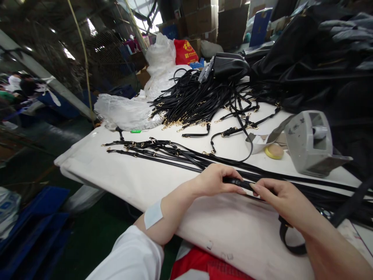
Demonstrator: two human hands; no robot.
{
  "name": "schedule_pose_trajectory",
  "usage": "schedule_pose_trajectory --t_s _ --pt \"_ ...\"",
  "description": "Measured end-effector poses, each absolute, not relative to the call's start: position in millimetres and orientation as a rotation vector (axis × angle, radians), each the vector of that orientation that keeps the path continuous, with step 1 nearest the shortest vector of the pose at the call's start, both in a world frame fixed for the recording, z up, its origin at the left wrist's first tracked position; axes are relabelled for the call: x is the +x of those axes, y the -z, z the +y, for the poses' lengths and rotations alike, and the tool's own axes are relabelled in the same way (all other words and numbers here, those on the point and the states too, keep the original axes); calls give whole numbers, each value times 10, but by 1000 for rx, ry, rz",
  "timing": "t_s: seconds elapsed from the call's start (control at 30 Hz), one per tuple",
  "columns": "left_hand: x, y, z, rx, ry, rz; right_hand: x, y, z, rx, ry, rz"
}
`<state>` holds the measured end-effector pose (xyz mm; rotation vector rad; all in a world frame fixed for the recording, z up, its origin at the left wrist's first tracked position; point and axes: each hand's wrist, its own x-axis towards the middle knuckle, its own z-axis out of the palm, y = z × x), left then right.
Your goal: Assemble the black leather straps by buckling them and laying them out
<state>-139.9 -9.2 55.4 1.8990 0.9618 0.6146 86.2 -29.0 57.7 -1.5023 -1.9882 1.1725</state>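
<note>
Slim, smooth black straps (pixel 159 144) are lying lengthwise on the pale counter (pixel 136 175), near a tangled heap (pixel 198 95) with gold-toned clasps (pixel 175 123). The left hand (pixel 216 179) and right hand (pixel 275 190) are pinching a flat, dark strap piece (pixel 245 184) at the counter's near side, partly covering its shape.

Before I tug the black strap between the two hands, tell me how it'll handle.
The black strap, held by the left hand and right hand, is probably floppy: the similar piled straps bend in loose curves. Being narrow, it's likely light. It might snag, since other straps lie close by.
</note>
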Motion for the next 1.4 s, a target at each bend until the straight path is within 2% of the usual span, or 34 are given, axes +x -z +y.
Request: schedule_pose_trajectory --t_s 0.2,0.37,0.53,0.67,0.93,1.07,1.17,1.3,1.4 --pt "-1292 -510 -165 1916 -618 1010 831 -593 -321 -1560 -1089 -2023" --pt "-1200 -456 -198 1955 -593 986 755 -543 -334 -1440 -1218 -1997" --pt "-1290 -468 -137 1900 -767 1032 704 -506 -329 -1353 -1375 -1791" --pt "-1481 -500 -2 1820 -850 1153 730 -542 -307 -1385 -1368 -1732" --pt "-1359 -558 -138 2035 -642 988 610 -561 -371 -1261 -1253 -1908" --pt "-1421 -799 -159 2046 -602 1010 723 -781 -446 -1251 -1176 -1974" --pt "-1760 -1092 -49 2082 -632 1228 1114 -968 -435 -1422 -1033 -2056" --pt "-2533 -1362 228 2140 -757 1798 1944 -998 -225 -1698 -367 -2112" --pt "-3130 -1364 426 2128 -744 2369 2436 -822 -145 -1809 -140 -2027"
